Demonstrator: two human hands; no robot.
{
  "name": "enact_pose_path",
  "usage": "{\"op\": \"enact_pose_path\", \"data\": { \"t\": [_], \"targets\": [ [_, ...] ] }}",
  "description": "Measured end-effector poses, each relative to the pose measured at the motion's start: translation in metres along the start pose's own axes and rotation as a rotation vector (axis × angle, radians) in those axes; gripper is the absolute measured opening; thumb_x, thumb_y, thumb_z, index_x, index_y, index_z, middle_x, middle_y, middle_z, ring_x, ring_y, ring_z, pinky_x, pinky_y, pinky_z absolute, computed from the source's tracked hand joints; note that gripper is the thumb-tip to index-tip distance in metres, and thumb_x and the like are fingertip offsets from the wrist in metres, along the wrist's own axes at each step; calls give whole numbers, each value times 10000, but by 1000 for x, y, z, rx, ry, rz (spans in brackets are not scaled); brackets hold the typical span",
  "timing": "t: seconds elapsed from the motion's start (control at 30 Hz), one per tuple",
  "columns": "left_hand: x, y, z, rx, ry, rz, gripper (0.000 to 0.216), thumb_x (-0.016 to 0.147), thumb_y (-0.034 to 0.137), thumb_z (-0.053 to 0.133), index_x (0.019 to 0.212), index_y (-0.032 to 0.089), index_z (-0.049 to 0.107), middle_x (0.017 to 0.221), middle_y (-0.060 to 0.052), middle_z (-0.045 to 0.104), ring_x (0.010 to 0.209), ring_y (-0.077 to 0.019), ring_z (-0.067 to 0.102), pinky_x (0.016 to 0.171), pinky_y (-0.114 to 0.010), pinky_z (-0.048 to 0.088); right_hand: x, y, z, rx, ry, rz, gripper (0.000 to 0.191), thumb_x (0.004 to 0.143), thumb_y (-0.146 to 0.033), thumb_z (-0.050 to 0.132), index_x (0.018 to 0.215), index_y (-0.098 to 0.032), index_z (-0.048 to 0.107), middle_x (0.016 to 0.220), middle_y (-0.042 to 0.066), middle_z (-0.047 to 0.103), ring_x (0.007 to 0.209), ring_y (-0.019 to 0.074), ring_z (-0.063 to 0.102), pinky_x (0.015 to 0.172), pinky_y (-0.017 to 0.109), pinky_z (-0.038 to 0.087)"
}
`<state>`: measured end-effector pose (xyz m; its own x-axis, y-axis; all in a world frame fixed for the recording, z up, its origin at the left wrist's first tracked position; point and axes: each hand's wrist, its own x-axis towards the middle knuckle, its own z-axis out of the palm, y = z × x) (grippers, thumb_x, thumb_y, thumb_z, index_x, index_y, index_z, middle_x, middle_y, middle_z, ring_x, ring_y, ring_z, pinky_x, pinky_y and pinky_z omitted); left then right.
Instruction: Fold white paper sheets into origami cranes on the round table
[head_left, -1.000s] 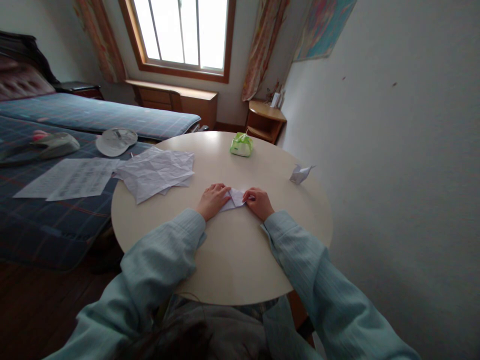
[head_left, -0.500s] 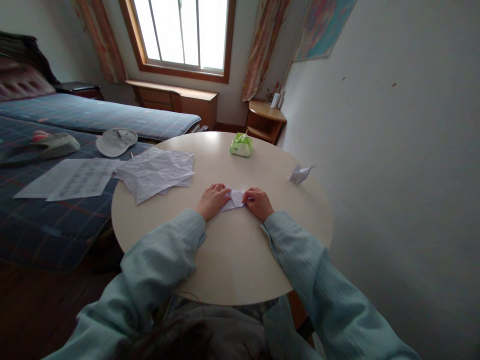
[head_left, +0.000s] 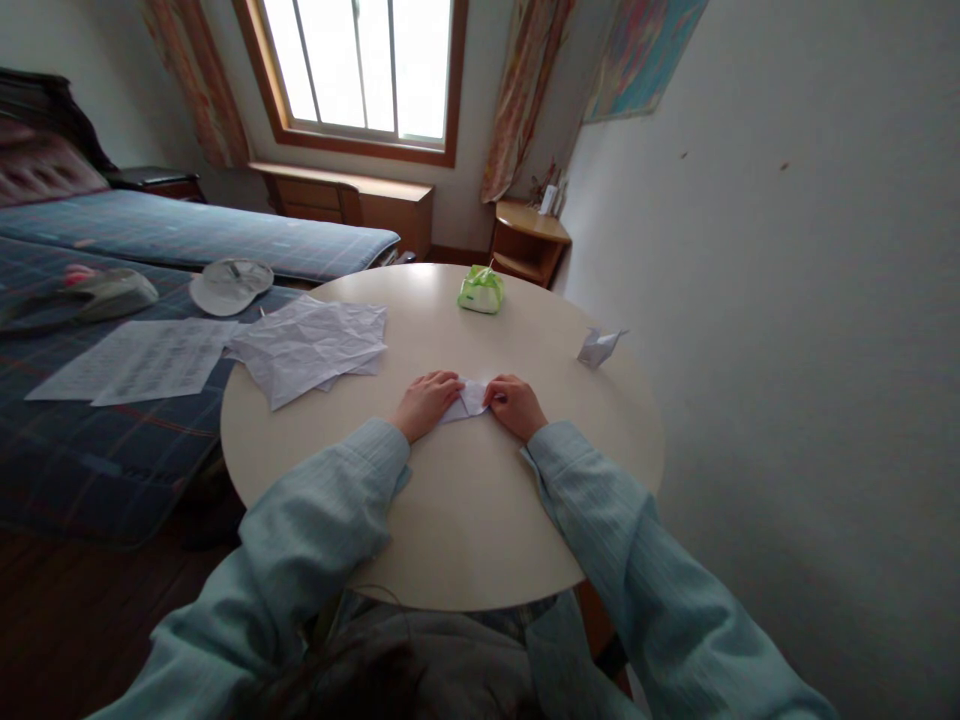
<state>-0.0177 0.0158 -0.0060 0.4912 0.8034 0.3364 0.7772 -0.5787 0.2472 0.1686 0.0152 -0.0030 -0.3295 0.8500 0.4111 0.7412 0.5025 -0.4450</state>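
A small folded sheet of white paper [head_left: 472, 398] lies on the round cream table [head_left: 480, 520] between my hands. My left hand [head_left: 429, 402] rests flat over its left part, fingers stretched out and pressing it down. At the right end, my right hand [head_left: 516, 404] is closed, its thumb and fingers pinching the paper's edge. Parts of the paper are hidden under both hands. To the right stands a folded white paper figure [head_left: 598, 347], apart from my hands.
Creased white sheets [head_left: 311, 345] lie at the table's left edge. A green tissue pack [head_left: 481, 290] sits at the far side. On the bed at left are printed sheets [head_left: 142, 358] and a pale cap [head_left: 231, 287]. A white wall [head_left: 810, 350] rises close on the right.
The fingers of my left hand have shifted slightly on the paper. My right hand keeps its pinch, and the view has moved a little.
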Motion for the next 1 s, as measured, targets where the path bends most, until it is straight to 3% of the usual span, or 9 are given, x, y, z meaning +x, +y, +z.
{"op": "enact_pose_path", "data": {
  "t": [0.23,0.43,0.57,0.77,1.0],
  "targets": [
    [-1,4,-1,2,30,-25,290,812,401,451,1020,238,570,1125,-27,559,1043,-179,495,901,-331,395,0,-4,-2,-31,6,14,198,627,-55,469,560,-184,604,659,20,587,685,140,515,663,239,395],
    [-1,1,1,-14,27,-27,294,787,401,486,1017,238,570,1126,-25,559,1043,-186,495,903,-339,392,-1,-10,-5,-22,22,65,178,664,-106,475,548,-180,588,669,20,605,696,137,531,682,240,397],
    [-1,2,1,-22,24,2,286,798,377,476,1022,222,561,1151,-27,555,1104,-183,462,945,-340,355,-2,-6,0,-33,33,39,146,664,-99,502,703,-172,622,722,33,614,738,152,546,718,260,425],
    [1,6,0,-60,-75,48,335,845,316,399,1157,223,478,1247,-12,502,1185,-147,408,989,-316,315,-1,2,9,15,-4,-108,317,707,-42,458,946,-191,603,984,54,623,942,153,550,870,296,425],
    [0,7,-1,-16,-64,11,335,850,345,383,1153,246,486,1247,-4,505,1177,-145,422,979,-315,326,-1,3,8,73,-72,-78,322,764,-78,437,998,-225,603,1031,22,641,959,142,582,872,289,448]
  ]
}}
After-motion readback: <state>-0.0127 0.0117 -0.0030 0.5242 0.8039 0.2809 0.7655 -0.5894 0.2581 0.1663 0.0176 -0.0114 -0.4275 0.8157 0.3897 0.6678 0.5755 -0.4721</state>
